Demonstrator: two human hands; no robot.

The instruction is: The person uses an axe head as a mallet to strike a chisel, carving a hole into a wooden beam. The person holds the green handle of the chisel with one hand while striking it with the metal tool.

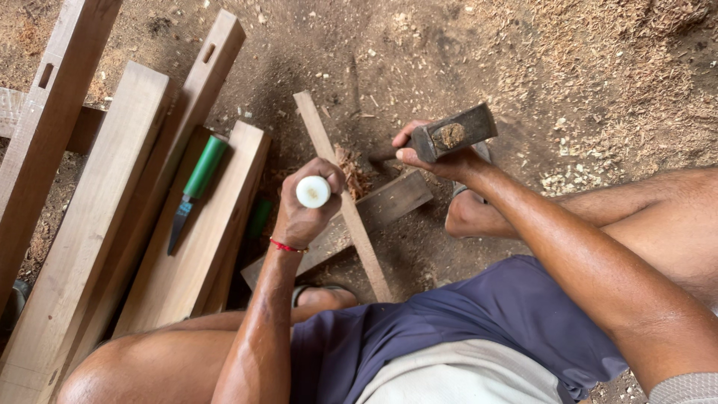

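My left hand grips a chisel with a white butt end, held upright over a thin wooden strip. The strip lies slanted across a short wooden block on the dirt ground. Raised to the right of the chisel is a hammer with a grey metal head, which my right hand holds close under the head. Reddish wood chips lie beside the strip near the chisel. A red thread circles my left wrist. The chisel's blade is hidden under my hand.
Several long planks lie side by side at the left, some with mortise slots. A green-handled chisel rests on one plank. Sawdust and shavings cover the ground at upper right. My knees and sandalled feet frame the work.
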